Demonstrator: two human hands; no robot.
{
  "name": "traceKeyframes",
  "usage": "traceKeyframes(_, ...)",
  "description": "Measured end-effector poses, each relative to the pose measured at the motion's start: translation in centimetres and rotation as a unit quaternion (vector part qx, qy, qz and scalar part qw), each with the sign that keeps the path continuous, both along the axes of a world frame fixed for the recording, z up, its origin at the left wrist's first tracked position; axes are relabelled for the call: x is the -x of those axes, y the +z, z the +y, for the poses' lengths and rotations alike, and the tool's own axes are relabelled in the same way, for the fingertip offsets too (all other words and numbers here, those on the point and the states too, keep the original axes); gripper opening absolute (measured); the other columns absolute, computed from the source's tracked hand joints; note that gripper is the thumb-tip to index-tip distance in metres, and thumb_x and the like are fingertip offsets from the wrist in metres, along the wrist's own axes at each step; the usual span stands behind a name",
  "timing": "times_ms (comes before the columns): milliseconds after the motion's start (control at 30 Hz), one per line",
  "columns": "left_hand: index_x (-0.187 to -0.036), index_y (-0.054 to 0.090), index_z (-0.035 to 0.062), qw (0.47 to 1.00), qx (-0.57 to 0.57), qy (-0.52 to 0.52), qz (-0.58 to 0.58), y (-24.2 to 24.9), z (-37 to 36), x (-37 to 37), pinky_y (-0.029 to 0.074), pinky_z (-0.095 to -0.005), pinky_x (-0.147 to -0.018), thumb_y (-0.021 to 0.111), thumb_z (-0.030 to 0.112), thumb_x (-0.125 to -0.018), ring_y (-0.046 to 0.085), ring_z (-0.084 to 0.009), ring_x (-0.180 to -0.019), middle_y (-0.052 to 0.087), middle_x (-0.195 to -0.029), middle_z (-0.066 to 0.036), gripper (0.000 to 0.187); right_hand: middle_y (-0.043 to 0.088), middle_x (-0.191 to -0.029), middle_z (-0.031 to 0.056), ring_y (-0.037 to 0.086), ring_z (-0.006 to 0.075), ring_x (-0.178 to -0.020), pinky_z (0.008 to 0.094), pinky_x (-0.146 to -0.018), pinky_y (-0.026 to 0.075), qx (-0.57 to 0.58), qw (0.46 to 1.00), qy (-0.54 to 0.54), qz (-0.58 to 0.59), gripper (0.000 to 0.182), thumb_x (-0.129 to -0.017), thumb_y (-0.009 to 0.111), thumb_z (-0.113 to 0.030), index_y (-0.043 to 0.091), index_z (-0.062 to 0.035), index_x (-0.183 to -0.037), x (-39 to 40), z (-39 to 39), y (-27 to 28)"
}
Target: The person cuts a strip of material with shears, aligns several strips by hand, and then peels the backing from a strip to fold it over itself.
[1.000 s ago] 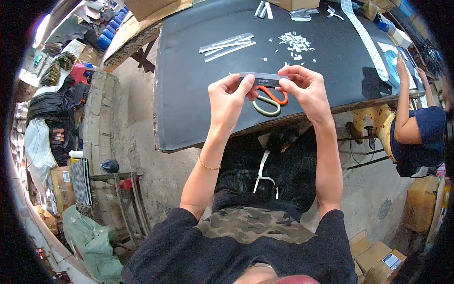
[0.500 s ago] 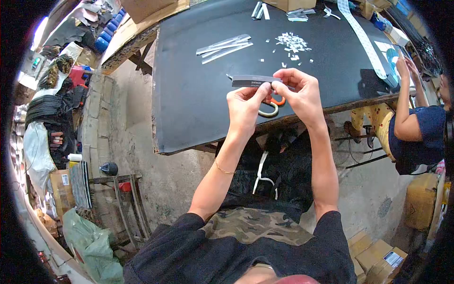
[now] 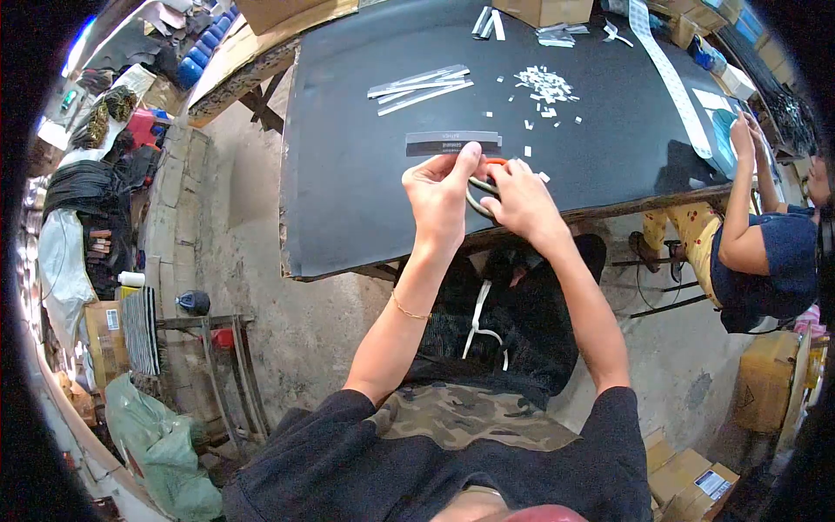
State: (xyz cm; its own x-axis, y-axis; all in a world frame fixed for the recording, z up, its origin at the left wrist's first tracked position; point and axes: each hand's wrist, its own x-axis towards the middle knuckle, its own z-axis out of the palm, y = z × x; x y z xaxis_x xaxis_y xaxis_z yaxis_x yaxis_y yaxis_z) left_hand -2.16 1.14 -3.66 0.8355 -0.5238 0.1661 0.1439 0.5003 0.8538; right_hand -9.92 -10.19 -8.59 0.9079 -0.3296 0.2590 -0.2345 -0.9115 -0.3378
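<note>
My left hand (image 3: 439, 193) pinches a dark strip with printed lettering (image 3: 426, 144) between thumb and fingers, above the black tabletop. Close beside it, my right hand (image 3: 524, 198) has its fingers bent around the handles of a pair of scissors (image 3: 477, 202). One handle loop is grey-green, the other orange; the blades are hidden. Beyond my hands lies a scattered pile of small white cut pieces (image 3: 545, 85). To its left rest several long pale strips (image 3: 421, 90).
The black table (image 3: 335, 200) has more strips (image 3: 489, 23) and a cardboard box (image 3: 544, 9) at its far side. A long white printed band (image 3: 665, 70) runs down the right. A co-worker (image 3: 757, 252) sits at the right edge, hands over the table.
My right hand has let go of the dark strip and moved down to the scissors handles. My left hand keeps the strip, now turned flatter and slightly left.
</note>
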Motion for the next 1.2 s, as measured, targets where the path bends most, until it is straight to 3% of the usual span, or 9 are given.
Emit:
traceKeyframes(267,-0.080,0.067,-0.0044,1.000,0.005,0.004,-0.023,0.7,0.1,0.0,0.048,-0.0266,-0.064,0.064,0.004,-0.085,0.058,-0.0135,-0.064,0.065,-0.074,-0.009,0.009,0.061,-0.103,0.0220,0.061,0.0398,-0.096,0.0442,-0.082,0.052,-0.078,0.955,0.004,0.288,0.054,-0.064,0.073,-0.018,0.052,-0.0007,-0.111,-4.4,-0.6,3.3)
traceKeyframes(333,-0.080,0.067,-0.0044,1.000,0.005,0.010,-0.027,0.9,0.3,0.0,0.048,-0.0265,-0.064,0.065,0.004,-0.085,0.058,-0.0135,-0.064,0.065,-0.073,-0.009,0.010,0.063,-0.101,0.0225,0.062,0.0357,-0.098,0.0413,-0.083,0.052,-0.050,0.958,0.004,0.281,0.055,-0.060,0.075,-0.022,0.055,-0.0005,-0.106,-5.2,-1.0,3.2)
traceKeyframes(400,-0.079,0.067,-0.0045,0.999,-0.005,0.027,-0.029,1.4,0.7,-0.1,0.048,-0.0266,-0.064,0.065,0.004,-0.085,0.058,-0.0137,-0.064,0.065,-0.073,-0.009,0.010,0.063,-0.102,0.0230,0.063,0.0316,-0.096,0.0394,-0.081,0.052,-0.138,0.937,0.013,0.319,0.055,-0.058,0.074,-0.022,0.057,0.0005,-0.105,-5.6,-2.1,3.6)
traceKeyframes(467,-0.080,0.067,-0.0046,0.999,0.003,0.042,-0.034,1.9,1.3,-0.4,0.048,-0.0267,-0.064,0.065,0.004,-0.085,0.058,-0.0140,-0.064,0.065,-0.073,-0.009,0.010,0.065,-0.095,0.0192,0.066,0.0277,-0.086,0.0353,-0.074,0.054,-0.190,0.950,0.015,0.248,0.063,-0.056,0.074,-0.022,0.056,0.0026,-0.111,-4.2,-3.2,4.5)
traceKeyframes(567,-0.080,0.068,-0.0047,0.997,0.029,0.059,-0.029,2.4,1.7,-0.8,0.048,-0.0249,-0.062,0.065,0.004,-0.084,0.059,-0.0120,-0.063,0.065,-0.072,-0.008,0.010,0.064,-0.086,0.0141,0.064,0.0253,-0.077,0.0339,-0.071,0.053,-0.249,0.965,0.012,0.088,0.050,-0.064,0.069,-0.014,0.049,-0.0016,-0.108,-1.2,-2.9,3.5)
traceKeyframes(633,-0.080,0.069,-0.0041,0.997,0.046,0.062,-0.018,2.7,1.7,-0.9,0.048,-0.0238,-0.061,0.067,0.005,-0.084,0.059,-0.0103,-0.062,0.066,-0.071,-0.007,0.010,0.061,-0.088,0.0125,0.063,0.0222,-0.076,0.0330,-0.070,0.053,-0.579,0.815,0.013,-0.026,0.051,-0.070,0.070,-0.003,0.042,-0.0030,-0.112,1.8,-1.0,4.6)
traceKeyframes(800,-0.080,0.069,-0.0043,0.998,0.045,0.031,-0.004,3.0,0.4,0.0,0.051,-0.0252,-0.060,0.066,0.005,-0.084,0.061,-0.0115,-0.062,0.066,-0.072,-0.008,0.011,0.055,-0.087,0.0048,0.058,0.0146,-0.083,0.0297,-0.073,0.053,-0.667,0.731,0.090,-0.111,0.057,-0.071,0.075,-0.003,0.036,-0.0076,-0.112,5.2,4.1,5.8)
traceKeyframes(833,-0.080,0.069,-0.0041,0.999,0.039,0.022,0.000,3.3,0.2,0.4,0.052,-0.0259,-0.060,0.065,0.006,-0.085,0.062,-0.0122,-0.062,0.066,-0.072,-0.008,0.011,0.053,-0.089,0.0050,0.057,0.0144,-0.084,0.0303,-0.074,0.054,-0.628,0.767,0.085,-0.099,0.057,-0.072,0.075,-0.005,0.036,-0.0076,-0.113,5.4,4.4,5.9)
traceKeyframes(1200,-0.083,0.068,-0.0033,0.999,0.009,-0.014,-0.035,3.5,0.3,1.0,0.055,-0.0305,-0.062,0.063,0.005,-0.086,0.065,-0.0172,-0.065,0.067,-0.076,-0.011,0.010,0.056,-0.085,0.0043,0.057,0.0134,-0.084,0.0298,-0.071,0.051,-0.599,0.792,0.094,-0.068,0.060,-0.071,0.079,-0.012,0.036,-0.0074,-0.113,5.3,4.5,6.1)
